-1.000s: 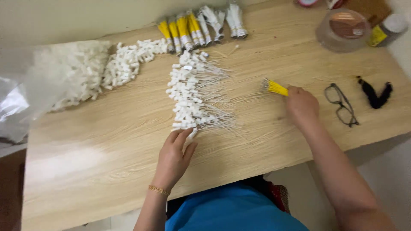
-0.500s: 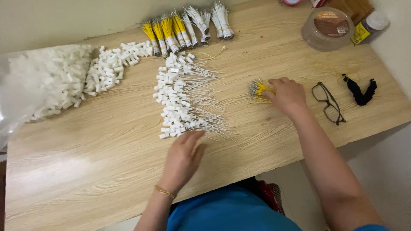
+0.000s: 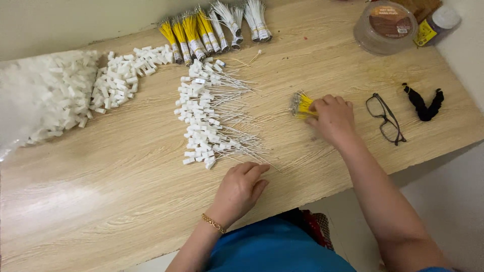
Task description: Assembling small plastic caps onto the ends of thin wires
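Right now I see my right hand [image 3: 331, 118] with its grip pinching a small yellow wire bundle [image 3: 301, 105] against the table [image 3: 126, 166]; how tightly, I can't quite tell. My left hand [image 3: 241, 187] lies loosely curled, holding nothing, just below the row of white-tagged wires [image 3: 212, 118].

A light wooden table [image 3: 126, 201] with a wavy grain fills most of the view, its far edge against a plain pale wall [image 3: 75, 25]. A soft glare lies on the wood at the near left. Beyond the table's right edge shows pale, smooth floor [image 3: 454, 201]
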